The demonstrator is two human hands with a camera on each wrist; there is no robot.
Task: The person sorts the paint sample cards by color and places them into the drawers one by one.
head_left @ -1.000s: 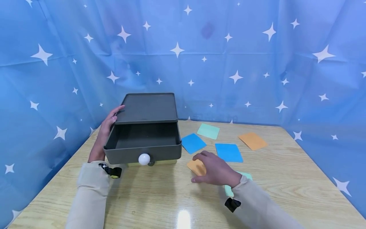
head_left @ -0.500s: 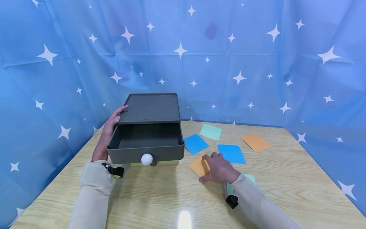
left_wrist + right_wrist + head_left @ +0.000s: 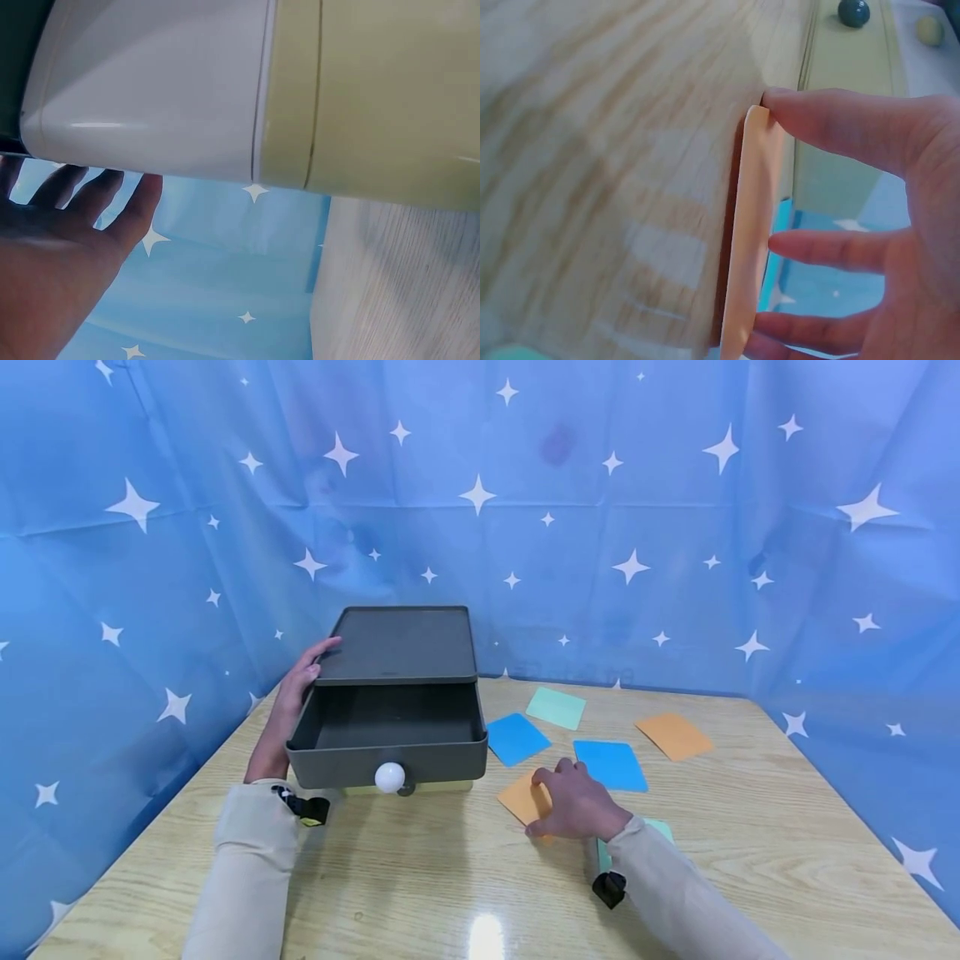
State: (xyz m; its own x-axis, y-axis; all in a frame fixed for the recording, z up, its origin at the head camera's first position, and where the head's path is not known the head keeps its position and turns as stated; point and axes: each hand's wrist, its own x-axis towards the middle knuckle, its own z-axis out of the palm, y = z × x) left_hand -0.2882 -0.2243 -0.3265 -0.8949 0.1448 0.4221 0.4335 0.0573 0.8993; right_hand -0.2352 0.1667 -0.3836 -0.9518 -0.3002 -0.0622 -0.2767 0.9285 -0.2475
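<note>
L hand [image 3: 298, 687] is spread against L side of drawer unit [image 3: 397, 646], its grey top drawer [image 3: 333, 767] pulled out. R hand [image 3: 577, 802] pinches orange sheet [image 3: 517, 797] by opp. edges on tabletop [image 3: 412, 881], nr two blue sheets [image 3: 518, 739].

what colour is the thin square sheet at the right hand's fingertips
Orange; the thin square sheet shows best in the head view.

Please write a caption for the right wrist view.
Right hand touching an orange sheet at the wooden table.
</note>
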